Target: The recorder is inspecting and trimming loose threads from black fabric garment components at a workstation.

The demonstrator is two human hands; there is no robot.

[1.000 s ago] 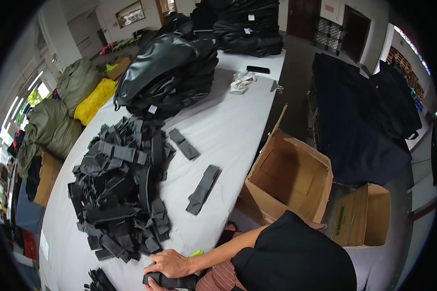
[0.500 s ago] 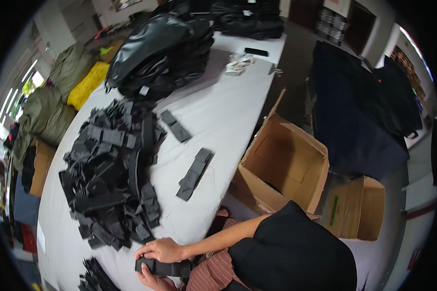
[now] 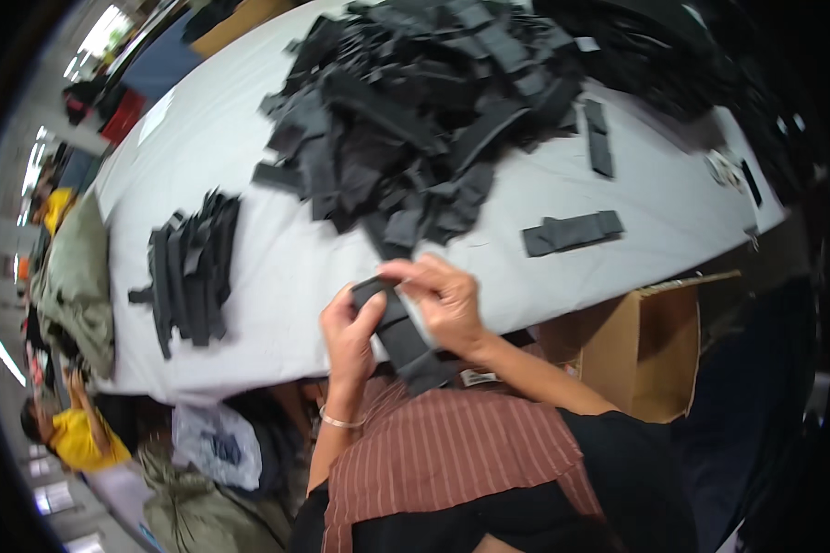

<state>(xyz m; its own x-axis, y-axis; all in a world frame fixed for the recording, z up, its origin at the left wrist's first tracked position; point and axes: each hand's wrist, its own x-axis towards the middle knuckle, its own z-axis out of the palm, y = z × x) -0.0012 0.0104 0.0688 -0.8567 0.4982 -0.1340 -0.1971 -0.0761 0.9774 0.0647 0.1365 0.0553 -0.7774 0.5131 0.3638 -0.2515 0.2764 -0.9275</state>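
A folded black fabric strip [image 3: 404,339] slants over the table's near edge, in front of my body. My left hand [image 3: 349,334] grips its upper end, thumb lying on top. At that same end, the curled fingers of my right hand [image 3: 444,302] pinch the strip's edge; the exact fingertip contact is blurred. Just beyond my hands is a big loose pile of similar black strips [image 3: 387,120]. To the left lies a tidier row of black strips [image 3: 194,272]. Two single strips rest on the right: one crosswise [image 3: 574,233], one farther off [image 3: 598,138].
A white-covered table [image 3: 277,304] carries everything. Black bags [image 3: 655,46] stand at its far right, near pale gloves [image 3: 724,170]. An open cardboard box [image 3: 641,350] is below the right edge. A plastic bag [image 3: 217,442] and a person in yellow [image 3: 88,438] are at lower left.
The view has swung left, so the pile sits higher and the tidy row shows fully. Both hands have lifted the strip, which lay flat on the table, and now hold it tilted.
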